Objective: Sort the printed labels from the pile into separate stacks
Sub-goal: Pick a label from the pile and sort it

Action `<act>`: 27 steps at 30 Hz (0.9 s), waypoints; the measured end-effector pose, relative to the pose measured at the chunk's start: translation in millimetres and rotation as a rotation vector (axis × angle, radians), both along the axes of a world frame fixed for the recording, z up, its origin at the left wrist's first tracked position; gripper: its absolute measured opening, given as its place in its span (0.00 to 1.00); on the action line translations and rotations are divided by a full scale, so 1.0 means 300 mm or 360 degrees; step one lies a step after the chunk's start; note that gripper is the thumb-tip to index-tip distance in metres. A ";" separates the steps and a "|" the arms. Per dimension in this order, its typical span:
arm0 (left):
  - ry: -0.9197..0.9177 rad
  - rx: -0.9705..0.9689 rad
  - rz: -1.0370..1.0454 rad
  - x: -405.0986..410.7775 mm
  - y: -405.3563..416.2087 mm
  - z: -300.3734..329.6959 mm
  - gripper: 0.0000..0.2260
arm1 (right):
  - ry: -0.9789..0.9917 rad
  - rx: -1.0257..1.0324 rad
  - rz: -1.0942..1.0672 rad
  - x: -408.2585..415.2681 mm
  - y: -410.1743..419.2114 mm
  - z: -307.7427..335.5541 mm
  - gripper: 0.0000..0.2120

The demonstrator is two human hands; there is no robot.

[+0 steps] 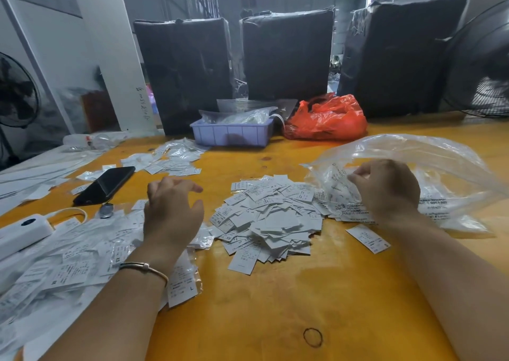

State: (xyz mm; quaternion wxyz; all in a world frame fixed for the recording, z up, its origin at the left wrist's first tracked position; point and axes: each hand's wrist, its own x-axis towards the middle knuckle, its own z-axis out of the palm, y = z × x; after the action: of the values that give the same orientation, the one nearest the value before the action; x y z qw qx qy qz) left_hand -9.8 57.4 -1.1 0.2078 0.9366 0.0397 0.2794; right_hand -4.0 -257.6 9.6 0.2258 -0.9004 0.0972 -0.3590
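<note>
A loose pile of small white printed labels [268, 219] lies in the middle of the yellow table [289, 305]. My left hand [172, 212] hovers just left of the pile, fingers loosely curled, holding nothing. My right hand [385, 188] is at the pile's right edge and pinches the clear plastic bag [413, 165], which has print on it and spreads to the right. One single label [367, 238] lies apart below my right wrist. More labels in clear sleeves [68, 264] cover the table's left side. Another scatter of labels [170, 158] lies further back.
A black phone [106, 184] and a white power bank [22, 232] lie at the left. A lilac tray [231, 135] of bagged items and a red plastic bag [327, 121] stand at the back before black wrapped bales [286, 55]. A rubber band [313, 337] lies near the front.
</note>
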 end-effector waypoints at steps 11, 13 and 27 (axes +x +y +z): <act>0.0470 -0.0830 -0.1257 -0.085 -0.163 0.010 0.23 | 0.0396 0.0918 0.1701 -0.120 0.264 0.010 0.04; 0.0527 -0.0994 -0.1339 -0.089 -0.164 0.014 0.19 | 0.0436 0.0957 0.1761 -0.121 0.271 0.003 0.05; 0.0200 -0.1241 -0.0721 -0.042 -0.119 -0.011 0.03 | 0.0563 -0.0195 0.1271 -0.061 0.222 -0.051 0.18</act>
State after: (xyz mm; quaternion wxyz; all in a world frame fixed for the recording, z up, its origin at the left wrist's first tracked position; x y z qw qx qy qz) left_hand -22.4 21.6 -4.2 0.5981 0.7885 -0.0515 0.1335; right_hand -22.3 -191.1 -5.5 0.2728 -0.9267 -0.2426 -0.0889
